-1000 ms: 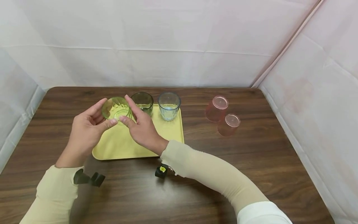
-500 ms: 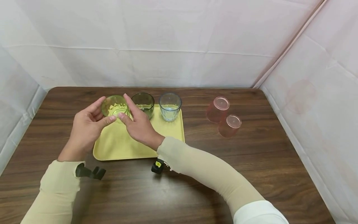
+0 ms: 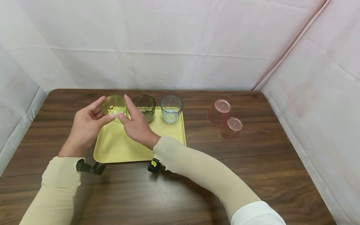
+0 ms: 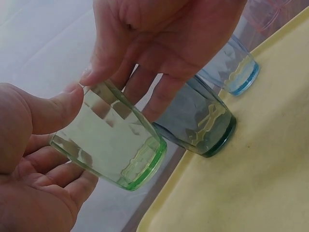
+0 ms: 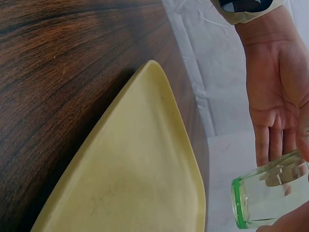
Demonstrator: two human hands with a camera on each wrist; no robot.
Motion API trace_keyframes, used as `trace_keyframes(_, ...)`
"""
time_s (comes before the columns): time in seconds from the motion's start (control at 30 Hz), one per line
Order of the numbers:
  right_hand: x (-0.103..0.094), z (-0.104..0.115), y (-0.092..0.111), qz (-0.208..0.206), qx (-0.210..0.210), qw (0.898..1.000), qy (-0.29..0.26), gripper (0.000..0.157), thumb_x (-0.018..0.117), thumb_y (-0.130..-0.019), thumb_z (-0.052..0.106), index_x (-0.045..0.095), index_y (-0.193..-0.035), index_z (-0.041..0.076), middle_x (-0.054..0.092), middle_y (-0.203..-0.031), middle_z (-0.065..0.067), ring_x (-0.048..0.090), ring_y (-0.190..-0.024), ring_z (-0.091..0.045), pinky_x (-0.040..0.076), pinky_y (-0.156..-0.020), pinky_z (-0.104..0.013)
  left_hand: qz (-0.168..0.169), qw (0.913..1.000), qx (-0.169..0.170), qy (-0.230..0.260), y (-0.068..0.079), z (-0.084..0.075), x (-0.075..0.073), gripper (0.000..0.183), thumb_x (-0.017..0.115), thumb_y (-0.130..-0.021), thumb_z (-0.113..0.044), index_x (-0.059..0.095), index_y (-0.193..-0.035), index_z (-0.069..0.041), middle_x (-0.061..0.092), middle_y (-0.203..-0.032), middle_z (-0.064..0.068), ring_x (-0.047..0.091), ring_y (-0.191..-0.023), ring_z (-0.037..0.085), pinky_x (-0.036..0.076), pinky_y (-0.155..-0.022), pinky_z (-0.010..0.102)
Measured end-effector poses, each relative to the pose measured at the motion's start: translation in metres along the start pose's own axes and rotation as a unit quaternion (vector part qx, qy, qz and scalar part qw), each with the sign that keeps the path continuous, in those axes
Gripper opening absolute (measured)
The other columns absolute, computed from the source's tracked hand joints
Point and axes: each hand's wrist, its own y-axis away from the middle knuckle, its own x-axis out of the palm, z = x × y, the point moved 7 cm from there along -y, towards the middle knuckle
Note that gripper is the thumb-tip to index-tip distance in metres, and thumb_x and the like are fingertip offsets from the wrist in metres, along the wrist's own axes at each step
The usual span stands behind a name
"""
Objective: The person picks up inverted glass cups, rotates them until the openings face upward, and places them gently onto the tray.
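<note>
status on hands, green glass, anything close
Left hand and right hand hold green glass. Mouth up, near far left corner of yellow tray. Dark glass close on its right.

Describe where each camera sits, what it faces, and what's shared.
Head: on the head, looks forward and down at the tray; left hand, right hand and sleeves show.
Left wrist: on that wrist, looks at the green glass, dark glass beyond; both hands show.
Right wrist: on that wrist, looks across the tray; left hand and part of the right show.
Shared: these glasses, in head and left wrist.
</note>
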Motion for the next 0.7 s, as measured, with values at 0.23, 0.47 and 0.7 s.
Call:
trace_keyframes(0.23,0.004,-0.005,-0.002,0.002,0.005,1.0,0.017,0.067,0.046,-0.113,0.024,0.01,-0.169,0.019,0.011,-0.177,0.005,0.012,-0.163,-0.01,0.02,-0.134,-0.037,0.0,0.9985,-0.02,-0.052,-0.003,0.007,-0.001,0.079,0.07,-0.1,-0.011,0.027,-0.166,-0.013,0.028,-0.167,0.024,0.036,-0.152,0.037,0.05,-0.1,0.011)
trace_keyframes(0.47,0.009,-0.01,-0.004,0.012,0.018,1.0,0.019,0.068,0.044,-0.113,0.025,0.006,-0.169,0.021,0.008,-0.177,0.006,0.01,-0.163,-0.009,0.019,-0.135,-0.037,0.001,0.9981,-0.028,-0.056,-0.005,0.014,-0.004,0.079,0.07,-0.1,-0.013,0.027,-0.165,-0.012,0.026,-0.169,0.019,0.032,-0.153,0.04,0.048,-0.104,0.012)
trace_keyframes(0.7,0.011,-0.012,-0.008,0.03,0.03,0.999,0.025,0.069,0.041,-0.114,0.025,0.0,-0.169,0.021,-0.001,-0.177,0.007,0.002,-0.163,-0.007,0.012,-0.136,-0.036,0.004,0.9985,-0.02,-0.052,-0.012,0.021,-0.007,0.078,0.07,-0.1,-0.012,0.026,-0.165,-0.011,0.028,-0.168,0.019,0.033,-0.152,0.039,0.048,-0.098,0.006)
